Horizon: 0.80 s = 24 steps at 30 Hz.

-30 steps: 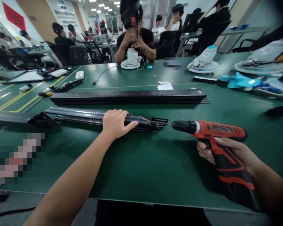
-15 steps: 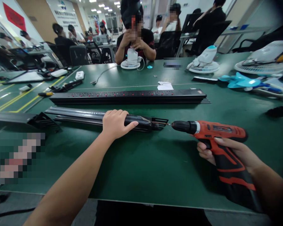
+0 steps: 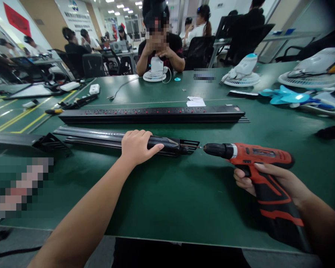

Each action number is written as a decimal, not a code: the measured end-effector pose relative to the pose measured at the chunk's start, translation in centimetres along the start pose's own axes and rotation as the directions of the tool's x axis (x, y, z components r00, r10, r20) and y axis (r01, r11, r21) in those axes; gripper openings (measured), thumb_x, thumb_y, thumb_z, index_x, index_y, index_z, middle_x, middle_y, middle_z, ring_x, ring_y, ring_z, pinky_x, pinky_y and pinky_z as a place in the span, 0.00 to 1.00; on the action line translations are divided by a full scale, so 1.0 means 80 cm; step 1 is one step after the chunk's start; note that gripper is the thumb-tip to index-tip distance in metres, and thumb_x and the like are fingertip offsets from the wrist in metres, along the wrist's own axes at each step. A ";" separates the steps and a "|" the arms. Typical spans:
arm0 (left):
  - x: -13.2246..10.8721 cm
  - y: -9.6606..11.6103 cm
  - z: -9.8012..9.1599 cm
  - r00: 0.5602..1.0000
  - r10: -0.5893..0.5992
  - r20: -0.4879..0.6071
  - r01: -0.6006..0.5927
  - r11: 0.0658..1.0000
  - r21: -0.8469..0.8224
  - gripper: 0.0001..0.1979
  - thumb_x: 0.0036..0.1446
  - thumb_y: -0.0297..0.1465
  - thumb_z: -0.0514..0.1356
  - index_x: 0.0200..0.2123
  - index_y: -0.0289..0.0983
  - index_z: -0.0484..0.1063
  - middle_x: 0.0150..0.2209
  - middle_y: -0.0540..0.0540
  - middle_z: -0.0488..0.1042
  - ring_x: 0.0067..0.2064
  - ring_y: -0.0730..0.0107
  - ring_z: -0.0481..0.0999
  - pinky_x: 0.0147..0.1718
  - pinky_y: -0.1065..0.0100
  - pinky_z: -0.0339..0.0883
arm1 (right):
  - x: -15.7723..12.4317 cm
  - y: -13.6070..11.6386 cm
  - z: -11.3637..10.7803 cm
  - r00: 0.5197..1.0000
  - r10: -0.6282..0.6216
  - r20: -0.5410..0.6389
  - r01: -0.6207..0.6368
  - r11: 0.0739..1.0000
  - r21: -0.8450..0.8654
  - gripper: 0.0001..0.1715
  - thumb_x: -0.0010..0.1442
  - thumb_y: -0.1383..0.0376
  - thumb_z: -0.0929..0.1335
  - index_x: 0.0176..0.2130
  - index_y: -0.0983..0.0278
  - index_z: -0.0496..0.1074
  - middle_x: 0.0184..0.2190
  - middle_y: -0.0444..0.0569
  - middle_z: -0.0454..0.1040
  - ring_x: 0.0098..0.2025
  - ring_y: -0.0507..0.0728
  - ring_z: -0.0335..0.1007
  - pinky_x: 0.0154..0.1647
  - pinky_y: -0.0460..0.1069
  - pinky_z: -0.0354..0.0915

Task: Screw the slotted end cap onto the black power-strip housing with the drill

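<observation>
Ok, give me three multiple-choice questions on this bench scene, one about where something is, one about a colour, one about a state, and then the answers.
1. Where does the left hand rest?
A. on the near black strip
B. on the far power strip
C. on a fan

2. What colour is the drill body?
A. blue
B. yellow
C. red-orange with black

3. How is the drill held?
A. lying loose on the table
B. gripped in the right hand, bit toward the strip's end
C. pointing straight up

Answers:
1 A, the palm lies over the near strip close to its right end.
2 C, the casing is red-orange with a black chuck and grip.
3 B, the fingers wrap the handle and the bit meets the strip's bracket end.
</observation>
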<state>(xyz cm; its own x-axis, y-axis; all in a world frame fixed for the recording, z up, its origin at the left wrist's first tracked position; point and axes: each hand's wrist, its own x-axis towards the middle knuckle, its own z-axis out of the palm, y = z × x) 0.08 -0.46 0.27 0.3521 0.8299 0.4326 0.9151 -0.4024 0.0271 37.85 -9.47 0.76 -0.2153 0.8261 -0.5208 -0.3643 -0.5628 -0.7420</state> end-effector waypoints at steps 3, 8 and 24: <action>0.000 0.000 0.000 1.000 0.005 -0.004 -0.005 1.000 0.002 0.34 0.67 0.61 0.49 0.44 0.38 0.80 0.40 0.41 0.83 0.43 0.49 0.79 0.47 0.51 0.66 | 0.001 0.000 -0.001 0.993 0.119 -0.007 -0.118 0.992 0.052 0.20 0.35 0.58 0.68 0.32 0.60 0.69 0.23 0.46 0.70 0.21 0.51 0.63 0.19 0.43 0.69; 0.000 0.000 0.000 1.000 0.006 -0.003 -0.006 1.000 0.007 0.34 0.67 0.61 0.48 0.44 0.39 0.80 0.40 0.41 0.83 0.43 0.49 0.80 0.47 0.51 0.66 | 0.000 -0.001 -0.001 0.990 0.140 -0.021 -0.138 0.986 0.091 0.22 0.34 0.59 0.68 0.34 0.59 0.68 0.24 0.45 0.70 0.22 0.51 0.62 0.20 0.43 0.69; 0.000 0.000 0.000 1.000 -0.001 0.002 0.001 1.000 0.004 0.34 0.66 0.61 0.50 0.44 0.39 0.80 0.40 0.41 0.83 0.43 0.49 0.79 0.47 0.51 0.67 | 0.000 -0.001 0.001 0.991 0.132 -0.024 -0.130 0.989 0.066 0.21 0.34 0.58 0.68 0.33 0.59 0.68 0.23 0.45 0.70 0.21 0.51 0.62 0.18 0.43 0.68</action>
<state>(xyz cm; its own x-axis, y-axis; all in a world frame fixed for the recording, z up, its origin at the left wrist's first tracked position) 0.08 -0.50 0.30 0.3516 0.8313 0.4305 0.9162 -0.4001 0.0243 37.82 -9.42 0.83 -0.2398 0.7436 -0.6242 -0.3919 -0.6624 -0.6385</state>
